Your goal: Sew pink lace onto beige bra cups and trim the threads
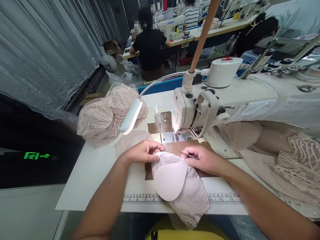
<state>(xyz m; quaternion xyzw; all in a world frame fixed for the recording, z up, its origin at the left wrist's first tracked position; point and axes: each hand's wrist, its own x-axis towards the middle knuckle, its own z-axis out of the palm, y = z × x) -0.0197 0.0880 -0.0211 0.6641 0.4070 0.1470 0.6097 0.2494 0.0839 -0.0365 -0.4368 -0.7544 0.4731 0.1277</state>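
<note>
My left hand (146, 151) pinches the upper left edge of a pale pink lace piece (196, 191) between thumb and fingers. On top of the lace lies a smooth, rounded bra cup pad (171, 181). A slim pointed metal tool (191, 155) sits in the closed fingers of my right hand (203, 160), its tip toward the left; whether it is tweezers or snips I cannot tell. My right thumb touches the lace at the pad's upper right corner. Both hands are just in front of the needle area of a white sewing machine (225, 93).
Lace cups (100, 116) are piled at the table's left, beside a lamp (131, 116) on a bent metal neck. More beige lace fabric (292, 160) lies right of the machine. A printed ruler (140, 199) runs along the front edge. A person (150, 46) sits at another machine ahead.
</note>
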